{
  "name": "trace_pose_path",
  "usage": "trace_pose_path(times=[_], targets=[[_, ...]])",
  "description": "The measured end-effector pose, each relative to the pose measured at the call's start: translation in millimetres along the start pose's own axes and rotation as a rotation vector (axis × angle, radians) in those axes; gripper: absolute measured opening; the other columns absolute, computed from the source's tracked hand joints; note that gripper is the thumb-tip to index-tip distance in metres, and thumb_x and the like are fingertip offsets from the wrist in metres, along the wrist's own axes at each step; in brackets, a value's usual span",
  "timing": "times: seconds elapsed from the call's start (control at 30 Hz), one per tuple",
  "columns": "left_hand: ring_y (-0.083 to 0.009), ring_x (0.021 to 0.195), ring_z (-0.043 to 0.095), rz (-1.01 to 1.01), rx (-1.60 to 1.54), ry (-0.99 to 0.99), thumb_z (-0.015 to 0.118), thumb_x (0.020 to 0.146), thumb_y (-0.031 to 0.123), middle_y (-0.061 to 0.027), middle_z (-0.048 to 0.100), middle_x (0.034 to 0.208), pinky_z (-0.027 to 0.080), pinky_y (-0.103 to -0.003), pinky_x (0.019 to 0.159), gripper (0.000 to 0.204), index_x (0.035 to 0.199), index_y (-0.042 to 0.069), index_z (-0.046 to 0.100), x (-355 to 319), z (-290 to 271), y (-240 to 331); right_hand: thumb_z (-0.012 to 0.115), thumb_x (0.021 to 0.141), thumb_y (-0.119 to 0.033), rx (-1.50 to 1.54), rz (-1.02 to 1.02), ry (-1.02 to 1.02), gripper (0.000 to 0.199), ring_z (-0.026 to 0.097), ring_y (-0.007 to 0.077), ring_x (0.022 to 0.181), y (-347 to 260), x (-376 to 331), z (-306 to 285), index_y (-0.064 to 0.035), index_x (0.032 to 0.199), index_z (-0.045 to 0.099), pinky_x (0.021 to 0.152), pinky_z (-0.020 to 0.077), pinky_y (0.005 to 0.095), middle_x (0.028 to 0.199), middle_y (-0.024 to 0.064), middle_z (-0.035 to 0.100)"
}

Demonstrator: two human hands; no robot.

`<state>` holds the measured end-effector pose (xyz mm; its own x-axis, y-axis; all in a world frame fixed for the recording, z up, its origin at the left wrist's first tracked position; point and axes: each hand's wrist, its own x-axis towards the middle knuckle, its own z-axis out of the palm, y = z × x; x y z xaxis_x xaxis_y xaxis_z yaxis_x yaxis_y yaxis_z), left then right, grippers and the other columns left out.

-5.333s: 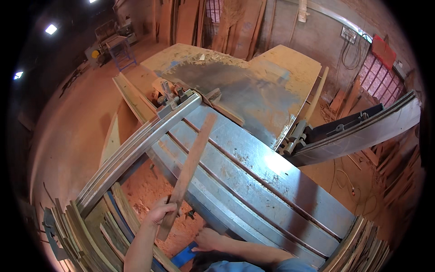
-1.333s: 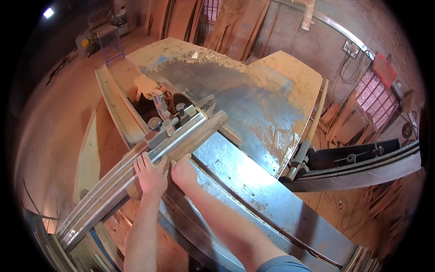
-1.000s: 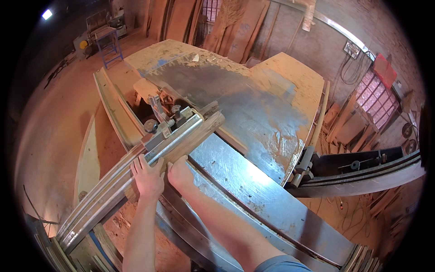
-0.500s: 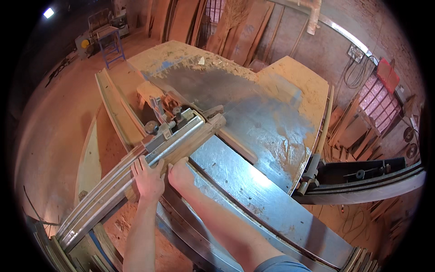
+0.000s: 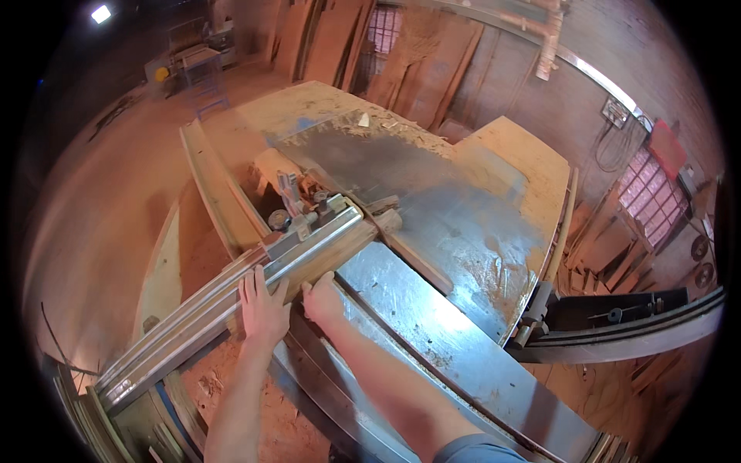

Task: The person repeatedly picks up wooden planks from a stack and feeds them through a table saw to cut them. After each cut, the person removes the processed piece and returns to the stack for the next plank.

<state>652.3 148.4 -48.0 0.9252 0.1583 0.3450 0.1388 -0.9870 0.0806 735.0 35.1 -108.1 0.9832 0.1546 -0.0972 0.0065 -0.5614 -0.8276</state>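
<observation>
Reddish dust covers the floor (image 5: 289, 424) below your forearms, with narrow wood strips (image 5: 185, 401) stacked at the lower left. Your left hand (image 5: 265, 315) lies with its fingers spread over the metal fence (image 5: 193, 324), thumb toward the wooden board (image 5: 328, 262); that grip looks opened out, pressing rather than clasping. Your right hand (image 5: 320, 301) is curled at the board's near side; its fingertips are hidden, so I cannot tell how far that grip is closed or whether it has hold of the wood. The board lies along the fence, across the silver desk (image 5: 409, 293). To steady it well, I would press evenly so its edge meets the fence without a gap, and hold your fingers well back from its far end, where I cannot make out a blade. A loose wooden strip (image 5: 424, 266) lies near that end and might snag, so watch it. Dark knobs (image 5: 279, 219) stand behind the fence. Farther off, the desk widens into a dull, scuffed grey top with shavings and dust along its back. Beyond it, tall planks (image 5: 432, 69) lean on the wall, a barred window (image 5: 654, 193) glows pink at the right, and one lamp (image 5: 101, 14) shines at the upper left.
</observation>
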Motion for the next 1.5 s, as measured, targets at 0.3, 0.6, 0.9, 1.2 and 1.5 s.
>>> trace_pose_path(times=[0.3, 0.6, 0.9, 1.2, 1.5], targets=[[-0.0245, 0.092, 0.062, -1.072, -0.807, 0.165, 0.071, 0.088, 0.029, -0.0128, 0.065, 0.101, 0.052, -0.041, 0.08, 0.04, 0.114, 0.0, 0.064, -115.1, 32.8, -125.8, 0.06, 0.094, -0.03, 0.278, -0.084, -0.116, 0.047, 0.071, 0.0339, 0.084, -1.1, -37.1, -3.8, 0.0077, 0.121, 0.05, 0.078, 0.0534, 0.0422, 0.09, 0.0199, 0.072], [-0.0174, 0.067, 0.058, -1.098, -1.538, -0.032, 0.059, 0.099, 0.032, -0.0092, 0.063, 0.093, 0.04, -0.028, 0.05, 0.037, 0.115, -0.001, 0.058, -91.8, 18.8, -115.5, 0.06, 0.093, -0.03, 0.244, -0.113, -0.172, 0.07, 0.066, 0.0397, 0.104, 8.0, -76.0, -14.7, 0.0178, 0.139, 0.038, 0.093, 0.0498, 0.0427, 0.112, 0.0268, 0.067], [-0.0126, 0.065, 0.06, -0.918, -1.571, -0.232, 0.054, 0.096, 0.012, -0.0066, 0.064, 0.09, 0.046, -0.025, 0.053, 0.043, 0.137, -0.002, 0.052, -170.9, -68.5, 8.8, 0.061, 0.097, -0.037, 0.651, 0.224, -0.337, 0.047, 0.062, 0.0184, 0.08, -16.7, -172.2, -69.9, 0.0013, 0.124, 0.055, 0.073, 0.0517, 0.034, 0.101, 0.0092, 0.064], [-0.013, 0.088, 0.065, -0.432, -1.511, -0.715, 0.056, 0.098, 0.007, -0.009, 0.066, 0.103, 0.052, -0.026, 0.078, 0.049, 0.141, -0.009, 0.042, -241.4, -121.0, 141.0, 0.07, 0.086, -0.03, 0.504, 0.341, -0.17, 0.054, 0.065, 0.0169, 0.09, 24.5, -248.3, -185.6, 0.0039, 0.127, 0.061, 0.078, 0.0522, 0.0324, 0.102, 0.0101, 0.068], [-0.0142, 0.085, 0.066, -0.503, -1.285, -0.589, 0.058, 0.097, 0.011, -0.008, 0.068, 0.093, 0.053, -0.029, 0.078, 0.044, 0.134, -0.011, 0.049, -268.7, -87.3, 99.3, 0.059, 0.089, -0.036, -0.608, -0.056, 0.002, 0.041, 0.066, 0.0456, 0.092, 1.9, -84.7, -361.4, 0.0014, 0.107, 0.057, 0.079, 0.0515, 0.0526, 0.095, 0.0281, 0.068]])
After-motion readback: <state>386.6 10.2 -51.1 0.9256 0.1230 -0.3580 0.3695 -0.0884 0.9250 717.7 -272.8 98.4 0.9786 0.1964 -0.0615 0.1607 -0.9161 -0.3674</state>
